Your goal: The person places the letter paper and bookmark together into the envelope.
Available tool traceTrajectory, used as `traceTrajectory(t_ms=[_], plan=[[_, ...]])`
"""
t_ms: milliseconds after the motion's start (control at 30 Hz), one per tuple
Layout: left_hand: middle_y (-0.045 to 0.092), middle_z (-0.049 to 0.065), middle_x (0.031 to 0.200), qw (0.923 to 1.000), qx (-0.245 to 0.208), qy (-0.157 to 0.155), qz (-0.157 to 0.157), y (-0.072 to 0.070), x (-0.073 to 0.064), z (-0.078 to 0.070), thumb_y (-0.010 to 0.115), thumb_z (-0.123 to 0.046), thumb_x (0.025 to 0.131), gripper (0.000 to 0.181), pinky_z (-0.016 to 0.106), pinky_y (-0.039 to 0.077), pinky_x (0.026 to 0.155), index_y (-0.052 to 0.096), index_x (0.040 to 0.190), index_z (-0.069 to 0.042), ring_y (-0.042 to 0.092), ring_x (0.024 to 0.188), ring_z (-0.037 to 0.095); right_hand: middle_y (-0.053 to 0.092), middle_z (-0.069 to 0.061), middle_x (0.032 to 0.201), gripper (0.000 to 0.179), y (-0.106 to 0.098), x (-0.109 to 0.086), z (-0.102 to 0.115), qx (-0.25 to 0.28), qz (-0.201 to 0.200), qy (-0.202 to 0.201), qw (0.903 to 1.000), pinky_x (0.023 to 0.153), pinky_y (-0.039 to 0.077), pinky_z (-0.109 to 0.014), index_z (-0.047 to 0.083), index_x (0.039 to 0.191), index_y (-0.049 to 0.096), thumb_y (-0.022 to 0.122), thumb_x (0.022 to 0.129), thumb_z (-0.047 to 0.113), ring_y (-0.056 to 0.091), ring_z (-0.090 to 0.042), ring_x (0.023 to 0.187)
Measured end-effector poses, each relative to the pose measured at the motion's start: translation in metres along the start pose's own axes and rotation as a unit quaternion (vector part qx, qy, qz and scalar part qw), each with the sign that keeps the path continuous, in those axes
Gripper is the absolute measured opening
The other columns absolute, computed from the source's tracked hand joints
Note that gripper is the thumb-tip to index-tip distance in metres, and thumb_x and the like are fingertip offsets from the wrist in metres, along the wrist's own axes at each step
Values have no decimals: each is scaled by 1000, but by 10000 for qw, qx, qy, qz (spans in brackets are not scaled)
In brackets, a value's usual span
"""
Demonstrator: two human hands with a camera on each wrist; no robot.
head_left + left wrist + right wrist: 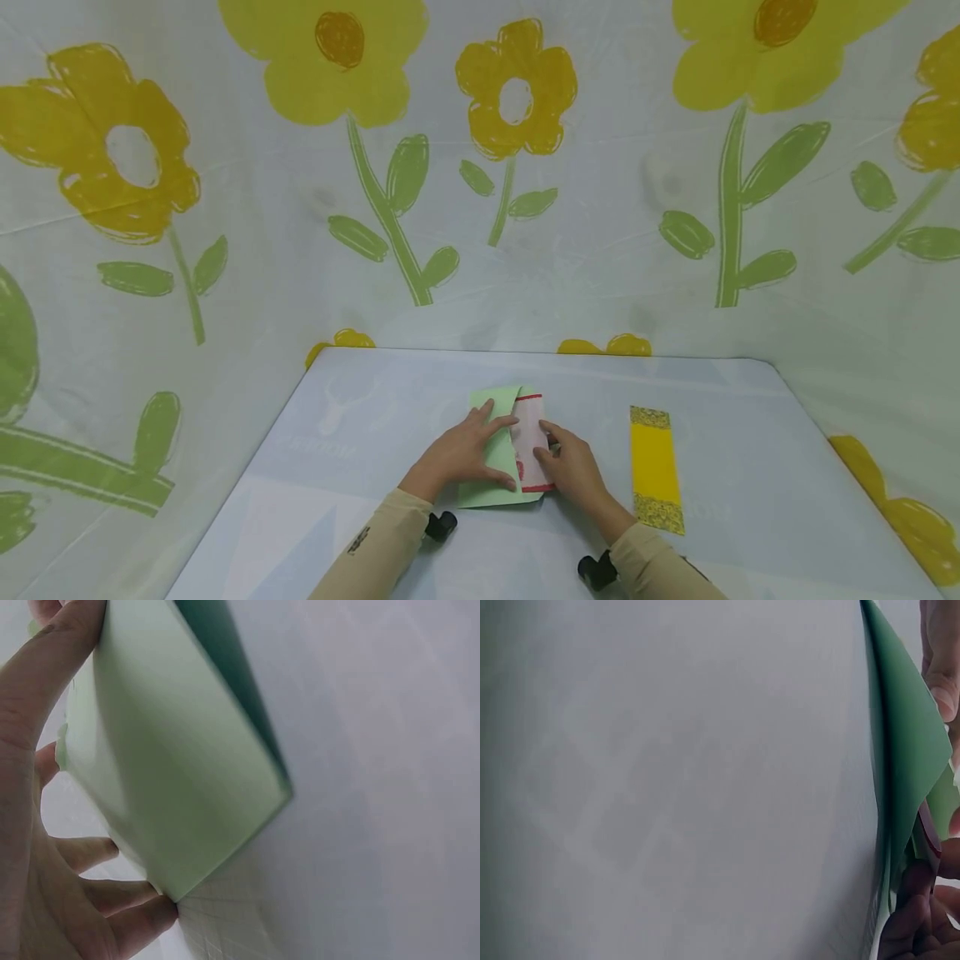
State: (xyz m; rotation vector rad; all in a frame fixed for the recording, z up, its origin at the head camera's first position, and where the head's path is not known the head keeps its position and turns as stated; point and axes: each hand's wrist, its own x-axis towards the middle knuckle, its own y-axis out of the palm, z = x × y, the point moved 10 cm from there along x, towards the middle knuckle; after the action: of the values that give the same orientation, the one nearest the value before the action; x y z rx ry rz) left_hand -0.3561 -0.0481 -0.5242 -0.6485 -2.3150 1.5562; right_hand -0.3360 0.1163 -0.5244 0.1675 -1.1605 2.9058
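Note:
A folded light green paper sleeve (487, 497) lies on the table, its slanted front flap partly covering a white paper strip with red ends (531, 433) and a pinkish-red print. My left hand (467, 446) spans the sleeve, fingers spread over the flap; in the left wrist view the thumb (56, 664) lies on its front and several fingertips meet its edge. From the other side, my right hand (573, 468) pinches the strip's right edge between thumb and fingers. Low in the right wrist view, right-hand fingers (913, 919) sit beside the green paper.
Right of the hands lies a yellow strip (656, 462) with speckled gold ends. The pale table (750, 500) runs back to a flower-printed cloth (600, 208) hanging behind and at the sides. A small black device (441, 526) shows at each wrist.

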Motion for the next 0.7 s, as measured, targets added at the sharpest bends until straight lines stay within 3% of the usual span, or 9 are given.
traceTrajectory(t_ms=[300,700], plan=[[20,11,169,10000,8,35,-16,0,0,0,78,-80,62,107,57,46,104,38,155,-44,28,150,41,71,-8,106,50,4,-1,2,136,48,-150,9998,60,46,-23,4,139,60,76,92,15,53,-11,71],[21,12,168,10000,22,-7,-28,0,1,0,79,-79,62,107,56,46,105,39,154,-43,30,149,40,64,-6,106,47,-1,-1,4,116,-180,-121,9997,63,48,-23,4,135,63,75,92,17,52,-11,73]])
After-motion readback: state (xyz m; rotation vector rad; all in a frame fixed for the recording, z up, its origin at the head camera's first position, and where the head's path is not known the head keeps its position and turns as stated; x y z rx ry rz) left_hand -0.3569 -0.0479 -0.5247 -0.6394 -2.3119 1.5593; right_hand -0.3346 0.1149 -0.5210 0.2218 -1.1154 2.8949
